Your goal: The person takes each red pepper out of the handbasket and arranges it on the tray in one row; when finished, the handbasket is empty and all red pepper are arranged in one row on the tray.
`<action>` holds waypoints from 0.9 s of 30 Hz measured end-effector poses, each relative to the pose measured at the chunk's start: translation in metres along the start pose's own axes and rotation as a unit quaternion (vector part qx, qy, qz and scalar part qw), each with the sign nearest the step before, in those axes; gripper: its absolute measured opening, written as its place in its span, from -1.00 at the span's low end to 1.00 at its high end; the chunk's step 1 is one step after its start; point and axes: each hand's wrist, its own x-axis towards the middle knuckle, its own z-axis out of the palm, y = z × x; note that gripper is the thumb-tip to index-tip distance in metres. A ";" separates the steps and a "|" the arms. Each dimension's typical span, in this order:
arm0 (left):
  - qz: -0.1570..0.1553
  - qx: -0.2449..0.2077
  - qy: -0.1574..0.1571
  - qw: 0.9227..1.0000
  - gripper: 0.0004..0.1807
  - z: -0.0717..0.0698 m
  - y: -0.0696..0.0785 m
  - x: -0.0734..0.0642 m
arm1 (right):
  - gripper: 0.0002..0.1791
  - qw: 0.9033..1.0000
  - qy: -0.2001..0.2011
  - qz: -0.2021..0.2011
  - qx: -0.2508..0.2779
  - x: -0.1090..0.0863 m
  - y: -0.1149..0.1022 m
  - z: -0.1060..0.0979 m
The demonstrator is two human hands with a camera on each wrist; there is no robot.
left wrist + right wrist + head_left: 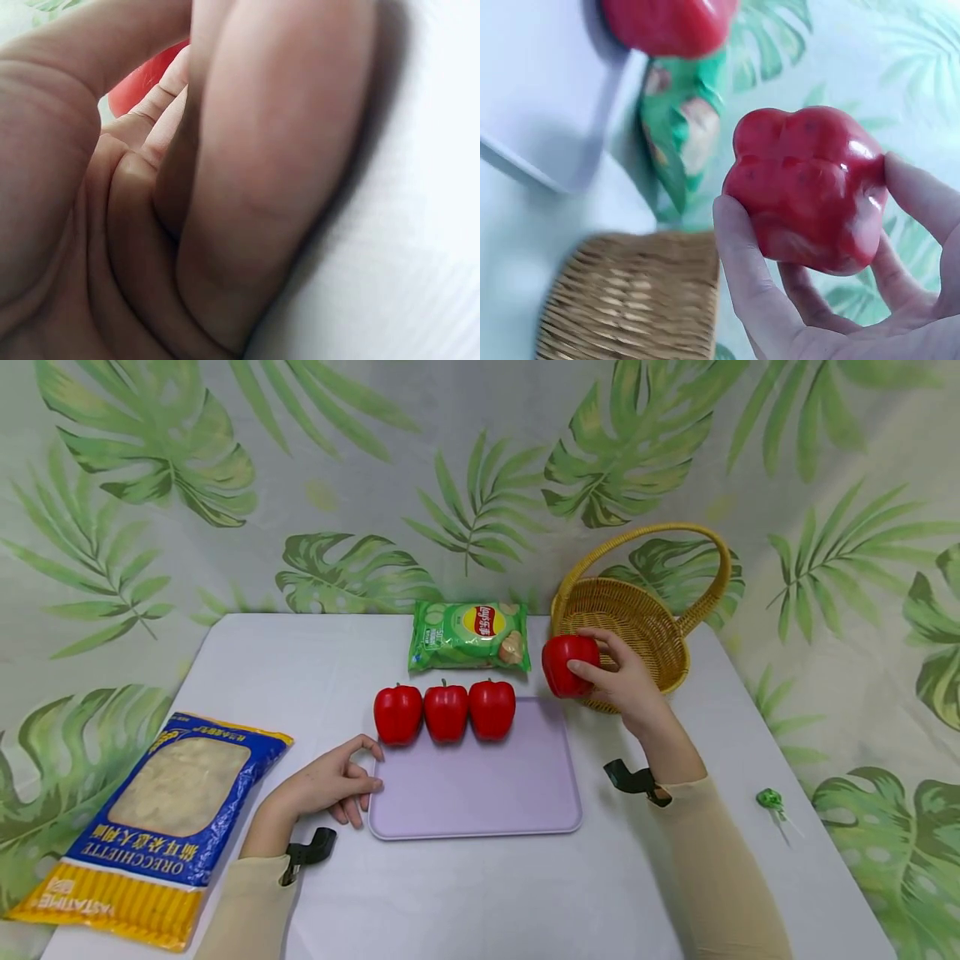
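My right hand (626,681) holds a red bell pepper (568,666) in front of the wicker basket (626,610), above the table. In the right wrist view the lobed bottom of that pepper (806,187) faces the camera, with thumb and fingers around its sides. Three more red bell peppers (446,714) stand in a row along the back edge of a lilac tray (480,793). At the tray's left rim rests my left hand (330,781), index finger and thumb touching the rim and the other fingers bent down on the table.
Behind the tray lies a green chip bag (468,637). A blue and yellow bag of orecchiette pasta (150,835) covers the table's left side. The basket's tall handle (660,531) arches up at the back right. Near the right edge lies a green-wrapped lollipop (770,799).
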 end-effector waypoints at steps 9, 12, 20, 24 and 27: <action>0.001 0.000 0.001 1.000 -0.50 0.000 -0.001 -0.001 | -0.29 0.999 -0.010 0.014 -0.029 -0.011 0.023 0.030; 0.001 -0.001 0.001 1.000 -0.50 0.000 0.000 -0.001 | -0.30 0.999 -0.012 0.016 -0.039 -0.011 0.029 0.038; 0.003 -0.004 0.000 1.000 -0.51 -0.001 0.000 0.000 | -0.33 0.998 -0.001 0.017 -0.058 -0.009 0.041 0.053; 0.003 -0.007 -0.004 1.000 -0.50 -0.001 0.000 0.001 | -0.33 0.998 0.000 0.019 -0.059 -0.007 0.046 0.057; 0.008 -0.006 -0.006 1.000 -0.50 0.000 -0.001 0.001 | -0.34 0.998 0.008 0.022 -0.058 -0.006 0.049 0.058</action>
